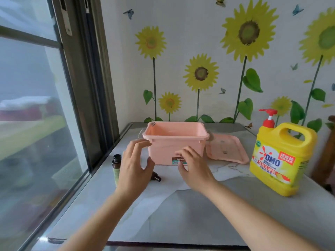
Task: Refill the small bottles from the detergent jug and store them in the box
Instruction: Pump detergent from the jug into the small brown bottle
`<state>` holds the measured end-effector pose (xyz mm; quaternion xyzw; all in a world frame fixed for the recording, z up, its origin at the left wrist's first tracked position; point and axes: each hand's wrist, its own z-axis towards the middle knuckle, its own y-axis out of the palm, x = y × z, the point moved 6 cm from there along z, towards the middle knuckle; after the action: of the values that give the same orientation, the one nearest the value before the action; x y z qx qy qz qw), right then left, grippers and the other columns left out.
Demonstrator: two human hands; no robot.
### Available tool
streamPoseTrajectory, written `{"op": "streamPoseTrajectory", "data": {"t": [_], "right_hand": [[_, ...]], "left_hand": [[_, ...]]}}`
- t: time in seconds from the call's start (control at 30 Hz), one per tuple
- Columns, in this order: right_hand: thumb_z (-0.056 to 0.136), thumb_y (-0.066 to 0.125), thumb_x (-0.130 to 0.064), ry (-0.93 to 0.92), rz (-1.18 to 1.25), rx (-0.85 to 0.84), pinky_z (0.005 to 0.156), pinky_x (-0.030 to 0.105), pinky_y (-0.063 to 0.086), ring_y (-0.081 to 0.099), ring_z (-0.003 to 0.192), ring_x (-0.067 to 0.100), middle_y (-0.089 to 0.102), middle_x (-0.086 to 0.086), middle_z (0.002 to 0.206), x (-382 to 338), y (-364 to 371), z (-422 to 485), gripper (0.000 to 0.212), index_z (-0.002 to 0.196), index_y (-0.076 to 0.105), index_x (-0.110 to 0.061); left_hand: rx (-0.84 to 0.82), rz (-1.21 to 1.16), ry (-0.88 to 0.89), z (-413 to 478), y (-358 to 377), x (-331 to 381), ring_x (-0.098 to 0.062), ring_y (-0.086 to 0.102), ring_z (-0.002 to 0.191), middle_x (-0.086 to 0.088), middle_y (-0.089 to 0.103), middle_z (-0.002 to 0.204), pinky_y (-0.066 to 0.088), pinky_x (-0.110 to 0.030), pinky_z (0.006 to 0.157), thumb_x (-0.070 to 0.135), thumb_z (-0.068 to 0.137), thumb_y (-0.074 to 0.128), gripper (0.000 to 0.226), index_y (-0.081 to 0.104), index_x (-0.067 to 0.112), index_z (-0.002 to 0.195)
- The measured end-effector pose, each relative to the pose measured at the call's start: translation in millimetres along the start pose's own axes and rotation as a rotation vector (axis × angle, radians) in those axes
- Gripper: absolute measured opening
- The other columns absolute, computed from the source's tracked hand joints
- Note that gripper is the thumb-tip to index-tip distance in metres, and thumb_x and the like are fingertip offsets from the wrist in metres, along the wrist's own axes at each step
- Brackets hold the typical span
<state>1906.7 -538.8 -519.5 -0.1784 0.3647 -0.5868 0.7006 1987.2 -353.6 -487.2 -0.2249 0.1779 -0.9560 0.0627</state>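
Head view: both hands, left hand (133, 165) and right hand (194, 165), hover spread and empty before the open box (174, 140) near the counter's back edge. Small bottles (117, 167) lie by its left edge. The jug (281, 160), right, looks heavy; grip its handle.

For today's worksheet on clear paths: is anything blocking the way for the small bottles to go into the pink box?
Nothing visible does. The pink box is open, and its lid lies on the table to its right. The small bottles lie left of the box, partly hidden behind the left hand.
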Motion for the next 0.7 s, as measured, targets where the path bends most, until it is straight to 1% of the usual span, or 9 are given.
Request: {"op": "streamPoseTrajectory", "data": {"t": [0.03, 0.1, 0.2, 0.27, 0.33, 0.4, 0.47, 0.57, 0.7], "right_hand": [[0.091, 0.053, -0.014, -0.003, 0.040, -0.029, 0.091, 0.033, 0.047, 0.055, 0.108, 0.016, 0.056, -0.004, 0.114, -4, 12, -2, 0.028, 0.117, 0.061, -0.016], [0.091, 0.055, -0.010, -0.012, 0.099, -0.044, 0.092, 0.029, 0.046, 0.056, 0.108, 0.012, 0.056, -0.006, 0.113, -10, 27, -3, 0.026, 0.116, 0.062, -0.017], [0.090, 0.057, -0.005, 0.045, 0.194, -0.010, 0.092, 0.031, 0.049, 0.059, 0.102, 0.008, 0.058, -0.006, 0.108, -11, 42, -3, 0.025, 0.112, 0.064, -0.015], [0.089, 0.057, -0.004, 0.080, 0.228, 0.013, 0.090, 0.031, 0.049, 0.059, 0.099, 0.007, 0.058, -0.007, 0.106, -11, 45, -3, 0.025, 0.110, 0.065, -0.015], [0.090, 0.057, -0.003, 0.092, 0.242, 0.021, 0.090, 0.029, 0.049, 0.058, 0.098, 0.004, 0.058, -0.008, 0.105, -13, 42, -3, 0.025, 0.110, 0.065, -0.015], [0.091, 0.057, -0.002, 0.091, 0.233, 0.023, 0.089, 0.026, 0.049, 0.057, 0.097, 0.002, 0.058, -0.009, 0.105, -13, 33, -3, 0.025, 0.110, 0.065, -0.015], [0.090, 0.058, -0.001, 0.079, 0.217, 0.046, 0.085, 0.024, 0.049, 0.057, 0.093, 0.002, 0.059, -0.010, 0.103, -11, 16, -2, 0.025, 0.108, 0.066, -0.014], [0.089, 0.059, 0.002, 0.058, 0.153, 0.097, 0.080, 0.021, 0.047, 0.057, 0.091, 0.004, 0.062, -0.005, 0.101, -2, -25, 5, 0.023, 0.105, 0.067, -0.012], [0.087, 0.058, -0.004, 0.133, -0.092, 0.264, 0.079, 0.036, 0.051, 0.063, 0.094, 0.023, 0.065, 0.003, 0.102, 31, -110, 29, 0.020, 0.104, 0.067, -0.011]], "left_hand": [[0.086, 0.013, -0.051, -4, -18, -9, -0.020, 0.053, 0.117, 0.005, 0.051, 0.126, 0.044, -0.038, 0.100, 0.000, 0.081, 0.070, 0.046, 0.056, 0.015, 0.122], [0.195, 0.013, -0.265, -11, -45, -39, -0.017, 0.049, 0.119, 0.004, 0.045, 0.129, 0.041, -0.036, 0.104, 0.006, 0.077, 0.081, 0.064, 0.050, 0.018, 0.132], [0.072, -0.077, -0.623, -34, -49, -85, -0.010, 0.048, 0.118, 0.007, 0.047, 0.128, 0.038, -0.031, 0.102, 0.031, 0.074, 0.087, 0.085, 0.037, 0.025, 0.143], [-0.046, -0.121, -0.695, -49, -38, -100, -0.009, 0.056, 0.110, 0.009, 0.058, 0.116, 0.044, -0.031, 0.093, 0.041, 0.074, 0.085, 0.082, 0.039, 0.026, 0.139], [-0.090, -0.081, -0.655, -55, -35, -107, -0.006, 0.060, 0.102, 0.014, 0.064, 0.104, 0.049, -0.035, 0.088, 0.040, 0.079, 0.082, 0.053, 0.052, 0.026, 0.120], [-0.075, -0.033, -0.587, -55, -40, -105, 0.001, 0.059, 0.096, 0.014, 0.065, 0.099, 0.051, -0.039, 0.088, 0.032, 0.084, 0.078, 0.027, 0.059, 0.027, 0.103], [-0.003, -0.045, -0.526, -53, -48, -98, 0.000, 0.058, 0.095, 0.009, 0.065, 0.098, 0.050, -0.036, 0.086, 0.024, 0.087, 0.075, 0.019, 0.060, 0.025, 0.099], [0.062, -0.154, -0.432, -44, -55, -71, -0.016, 0.062, 0.092, -0.001, 0.064, 0.096, 0.050, -0.036, 0.076, 0.013, 0.089, 0.070, 0.018, 0.056, 0.021, 0.098], [-0.131, -0.378, -0.379, -17, -21, -24, -0.025, 0.062, 0.069, -0.003, 0.066, 0.076, 0.051, -0.039, 0.057, 0.020, 0.082, 0.060, 0.010, 0.055, 0.023, 0.091]]}}
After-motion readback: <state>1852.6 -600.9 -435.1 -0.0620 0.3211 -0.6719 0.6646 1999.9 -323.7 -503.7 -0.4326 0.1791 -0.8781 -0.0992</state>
